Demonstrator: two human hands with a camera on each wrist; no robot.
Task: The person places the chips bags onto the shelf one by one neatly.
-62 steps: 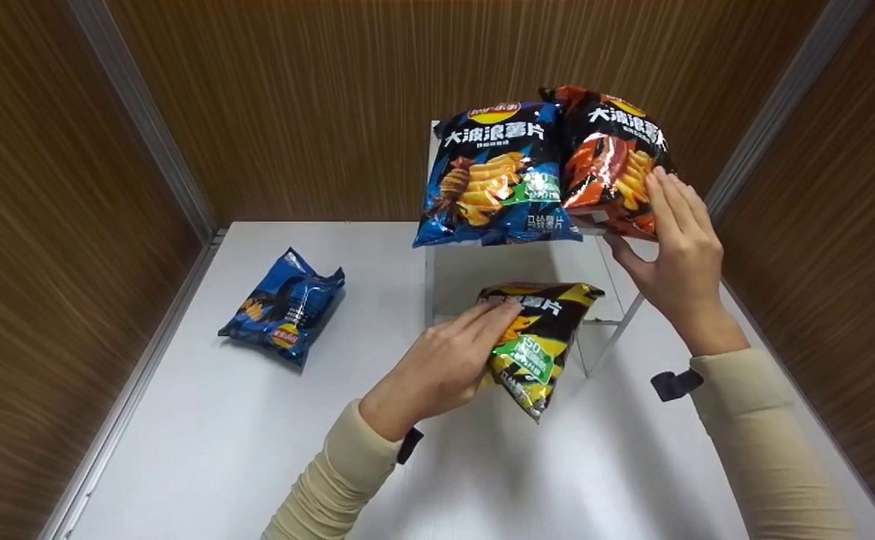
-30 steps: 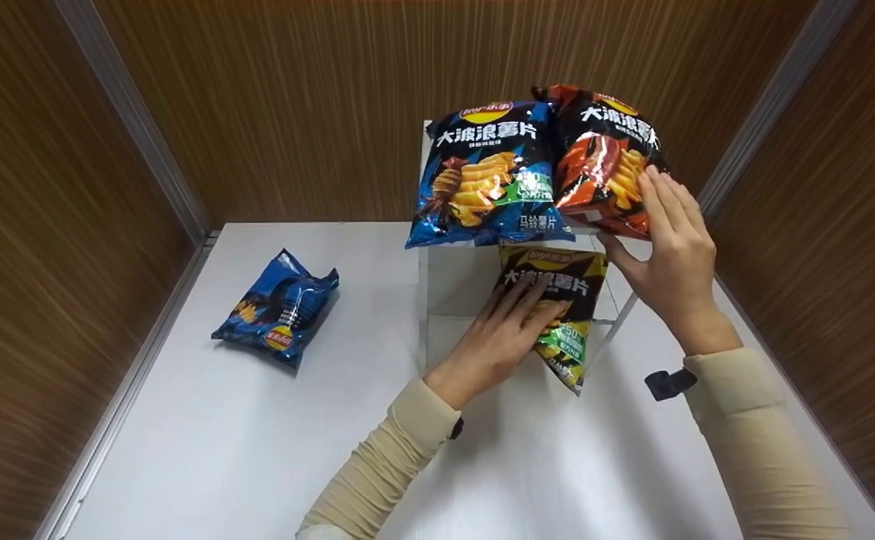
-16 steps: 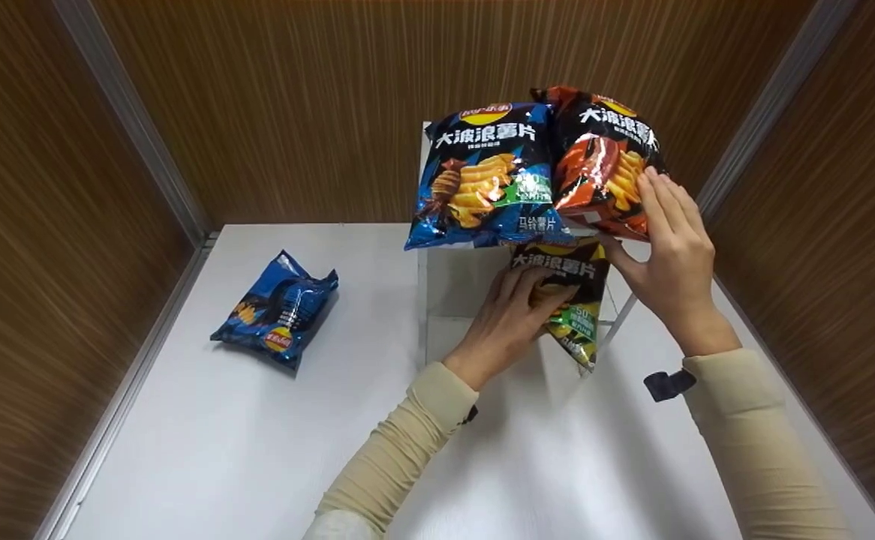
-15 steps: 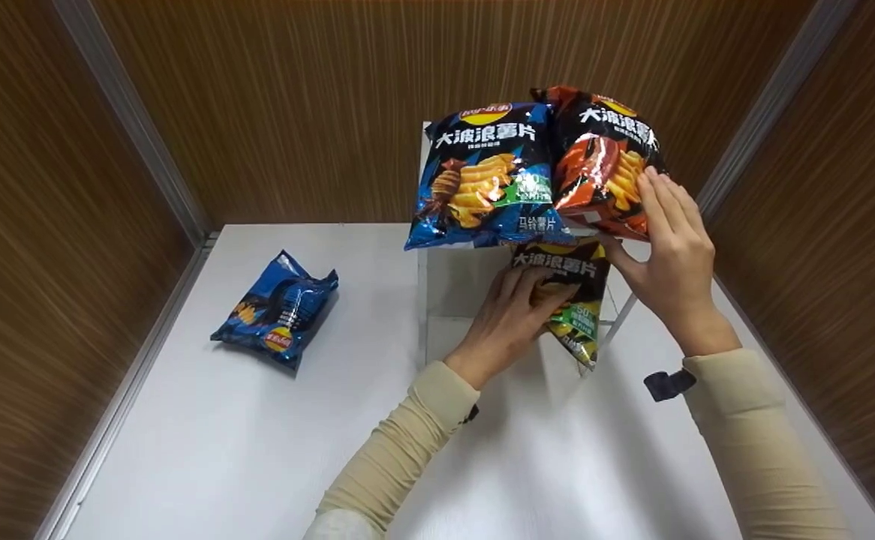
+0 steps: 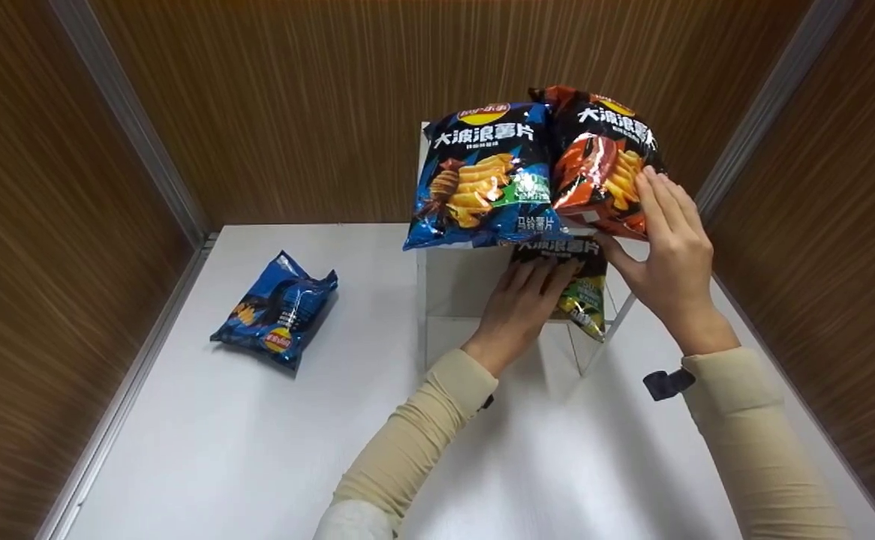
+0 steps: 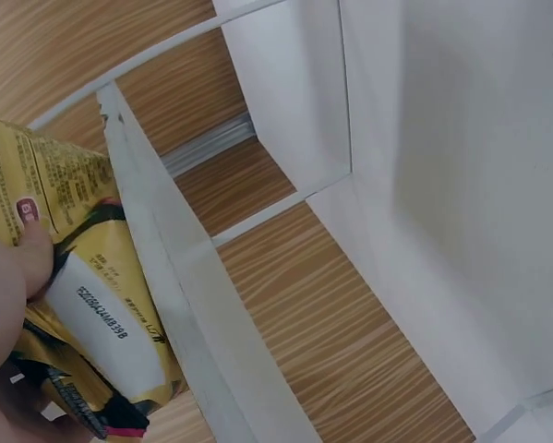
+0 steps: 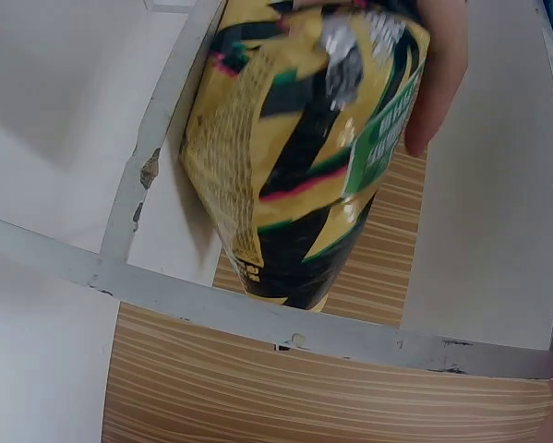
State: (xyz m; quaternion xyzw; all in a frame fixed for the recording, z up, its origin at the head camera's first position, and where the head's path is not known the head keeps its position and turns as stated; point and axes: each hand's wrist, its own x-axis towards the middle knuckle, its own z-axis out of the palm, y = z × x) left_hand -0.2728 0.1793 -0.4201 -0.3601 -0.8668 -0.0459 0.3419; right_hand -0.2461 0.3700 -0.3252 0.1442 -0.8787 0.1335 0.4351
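My left hand (image 5: 516, 319) grips a black and yellow bag of potato chips (image 5: 586, 300) under the top of a white rack (image 5: 421, 289). The chip bag's upper end is hidden below the rack's top. In the left wrist view the thumb lies on the bag's yellow back, beside a white label. On top of the rack stand a blue chip bag (image 5: 482, 176) and a red and black one (image 5: 602, 161), side by side and facing me. My right hand (image 5: 674, 259) rests straight fingers on the red bag's right side, its thumb near the rack's front edge.
Another blue chip bag (image 5: 280, 307) lies on the white table (image 5: 257, 450), left of the rack. Wood-grain panels (image 5: 295, 112) close in the back and both sides. A chipped white frame bar (image 7: 211, 309) runs below the yellow bag in the right wrist view.
My left hand has carried the black and yellow chip bag forward and a little right, from in front of the rack to under its top. The right hand stays on the red bag.
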